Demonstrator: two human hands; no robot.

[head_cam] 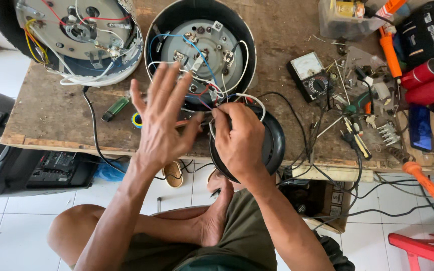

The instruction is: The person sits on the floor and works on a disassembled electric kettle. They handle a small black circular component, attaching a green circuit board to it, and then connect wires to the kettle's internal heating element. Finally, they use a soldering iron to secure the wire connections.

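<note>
Two hands work at the front edge of a worn wooden surface [51,108]. The right hand [239,140] is closed, fingertips pinching a bundle of thin wires [212,98] — white, red and blue — that runs up into the open black appliance base [200,47] just beyond it. This hand rests over a round black lid-like part [273,145] that overhangs the surface edge. The left hand [159,125] is spread wide, fingers fanned and holding nothing, just beside the right hand and in front of the same base; its thumb nearly meets the right hand's fingers near the wires.

A second opened appliance base [74,37], white-rimmed with yellow and red wiring, lies to the far left. Between it and the left hand lie a green lighter [115,108] and a small roll of yellow-and-blue tape [136,120].

To the right sits a black analogue multimeter [311,75] with a pale dial face, near a scatter of small tools. Farther right stand a clear plastic box [342,22], two red cylinders [428,80], and a black pouch [425,30] with white rectangular labels. A dark phone [420,128] lies flat near the right edge — an orange-handled screwdriver [423,178] just below it. Under the surface, a brown cardboard box [327,203] bears small dark printed squares.
</note>
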